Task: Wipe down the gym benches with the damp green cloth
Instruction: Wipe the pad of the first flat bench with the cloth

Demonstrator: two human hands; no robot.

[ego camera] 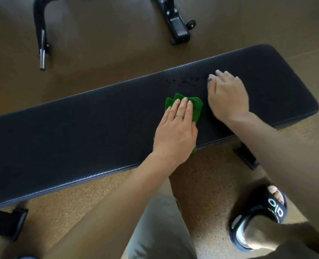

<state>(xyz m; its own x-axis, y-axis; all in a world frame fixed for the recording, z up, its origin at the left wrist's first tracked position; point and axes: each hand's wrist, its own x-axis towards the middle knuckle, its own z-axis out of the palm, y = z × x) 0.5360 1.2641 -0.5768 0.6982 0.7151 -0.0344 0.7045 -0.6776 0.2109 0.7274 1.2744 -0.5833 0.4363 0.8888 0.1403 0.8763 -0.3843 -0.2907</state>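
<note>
Two hands: both lie on one long bench.
Floor [99, 34]: brown, and speckled near the person.
Bench [61, 137]: black padded top, slanting across the view.
Gym frame [177, 23]: black metal, on the floor behind the bench.
Left hand [175, 131]: flat, fingers straight, pressing down on the cloth.
Right hand [227, 94]: flat on the bench just beside the cloth, holding nothing.
Sandal [257, 219]: black with white letters, on the floor.
Green cloth [197, 107]: bunched on the bench top, mostly under the left hand.
Ring [179, 116]: thin band on a left finger.

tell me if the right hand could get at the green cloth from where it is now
Probably yes: the right hand rests flat on the bench beside the green cloth, nothing between them, though the left hand presses on it.
</note>
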